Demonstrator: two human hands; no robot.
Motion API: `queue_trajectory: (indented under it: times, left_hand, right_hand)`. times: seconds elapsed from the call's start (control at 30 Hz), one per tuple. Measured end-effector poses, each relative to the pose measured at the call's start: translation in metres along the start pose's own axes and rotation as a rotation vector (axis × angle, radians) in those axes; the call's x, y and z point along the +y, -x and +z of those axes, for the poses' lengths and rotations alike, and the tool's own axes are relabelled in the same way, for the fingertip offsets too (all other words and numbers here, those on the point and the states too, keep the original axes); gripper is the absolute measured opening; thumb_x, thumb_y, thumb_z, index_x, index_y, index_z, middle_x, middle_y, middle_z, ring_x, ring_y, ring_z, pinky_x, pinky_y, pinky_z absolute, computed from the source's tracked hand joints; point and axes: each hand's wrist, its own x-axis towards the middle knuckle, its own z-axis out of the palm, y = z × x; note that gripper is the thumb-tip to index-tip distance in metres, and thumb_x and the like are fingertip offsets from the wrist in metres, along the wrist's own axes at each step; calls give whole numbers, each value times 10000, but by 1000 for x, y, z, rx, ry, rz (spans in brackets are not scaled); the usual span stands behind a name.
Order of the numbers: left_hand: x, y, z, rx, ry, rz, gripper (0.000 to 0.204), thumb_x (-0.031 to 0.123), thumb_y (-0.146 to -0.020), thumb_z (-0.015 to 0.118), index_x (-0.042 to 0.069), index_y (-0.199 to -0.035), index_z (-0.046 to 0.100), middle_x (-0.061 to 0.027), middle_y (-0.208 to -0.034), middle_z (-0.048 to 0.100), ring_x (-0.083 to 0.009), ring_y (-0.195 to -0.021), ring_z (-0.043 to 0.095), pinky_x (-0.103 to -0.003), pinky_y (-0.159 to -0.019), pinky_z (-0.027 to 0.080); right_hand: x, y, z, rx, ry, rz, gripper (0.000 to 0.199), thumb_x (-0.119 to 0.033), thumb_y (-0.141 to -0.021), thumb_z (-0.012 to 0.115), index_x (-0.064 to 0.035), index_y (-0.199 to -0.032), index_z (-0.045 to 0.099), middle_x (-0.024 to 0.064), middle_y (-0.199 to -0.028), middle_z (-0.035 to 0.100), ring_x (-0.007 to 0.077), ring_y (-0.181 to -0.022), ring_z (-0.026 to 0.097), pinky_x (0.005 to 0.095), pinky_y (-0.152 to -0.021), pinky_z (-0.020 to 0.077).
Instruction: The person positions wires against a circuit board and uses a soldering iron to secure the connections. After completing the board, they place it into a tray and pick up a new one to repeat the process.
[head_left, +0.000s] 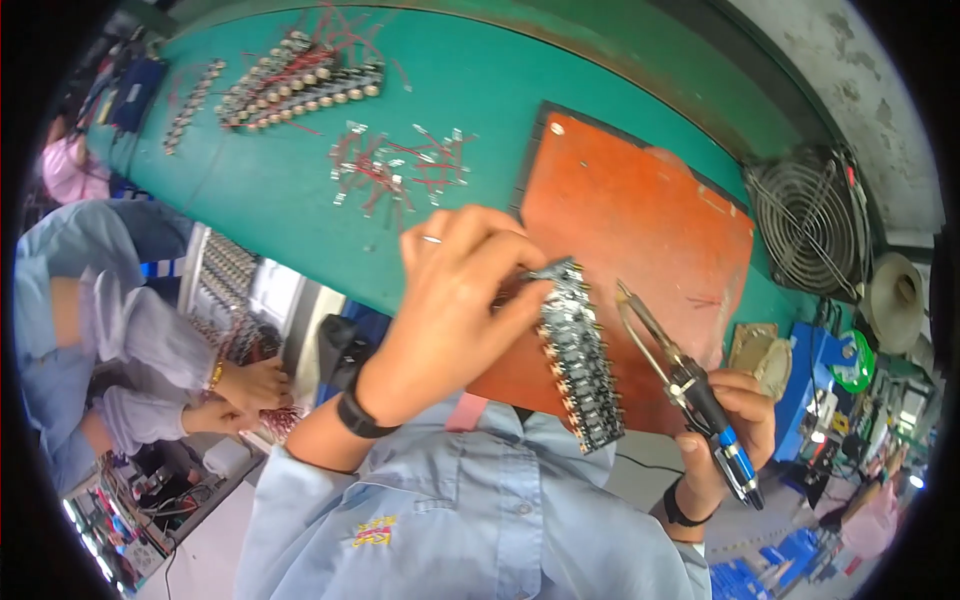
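At an orange mat (630, 210) on a green counter (270, 190), left hand (455, 290) pinching one end of a circuit-board panel (582, 365) between its fingers, the rest extending beyond them, right hand (745, 415) with fingers wrapped around a soldering iron (698, 393)

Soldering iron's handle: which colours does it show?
The handle is mainly black and blue, best in the head view.

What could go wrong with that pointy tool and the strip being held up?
The black and blue pen-shaped tool in the right hand has its metal tip near the left hand; a slip might poke or burn skin, though heat can't be seen.

The long black circuit-board strip is pinched only near its upper end, so it could tilt or drop.
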Motion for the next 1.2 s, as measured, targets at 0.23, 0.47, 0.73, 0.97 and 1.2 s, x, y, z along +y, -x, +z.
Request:
queue_trajectory:
  times: [0.23, 0.47, 0.73, 0.97, 1.2]
  left_hand:
    - [-3, 0, -2, 29, 73, 2, 152, 109, -749, 741, 95, -865, 644, -34, -981, 571, -239, -937, 505, -352, -839, 328]
    - [-62, 10, -46, 178, -260, -134, 133, 90, -763, 712, 108, -876, 644, -34, -995, 535, -242, -970, 490, -387, -848, 323]
    - [-71, -4, -60, -14, -374, 80, 107, 66, -766, 683, 94, -839, 611, -50, -1005, 527, -257, -979, 479, -408, -863, 323]
    - [-51, -10, -52, -44, -303, 213, 88, 66, -798, 656, 63, -834, 577, -71, -951, 539, -269, -927, 490, -392, -849, 344]
    - [24, 7, -26, -104, 263, 291, 107, 23, -800, 664, 46, -880, 597, -73, -785, 579, -288, -741, 539, -365, -711, 420]
  right_hand:
    - [7, 4, -7, 44, 14, -24, 555, -316, -694, 854, 9, -1007, 531, 170, -960, 594, 228, -831, 567, 304, -717, 470]
    - [11, 5, -9, 98, 61, -26, 580, -352, -704, 847, 16, -1006, 516, 171, -965, 583, 213, -831, 561, 278, -680, 471]
    - [7, 6, -3, 68, -8, 18, 526, -296, -713, 839, 22, -994, 527, 176, -983, 578, 203, -832, 561, 267, -675, 469]
    - [4, 16, 1, 95, 52, 19, 591, -408, -746, 804, 28, -1020, 513, 139, -932, 598, 150, -756, 564, 256, -664, 459]
    - [-11, 18, 21, -2, -236, 199, 571, -309, -833, 745, 27, -1194, 458, 154, -932, 631, 202, -736, 663, 305, -680, 552]
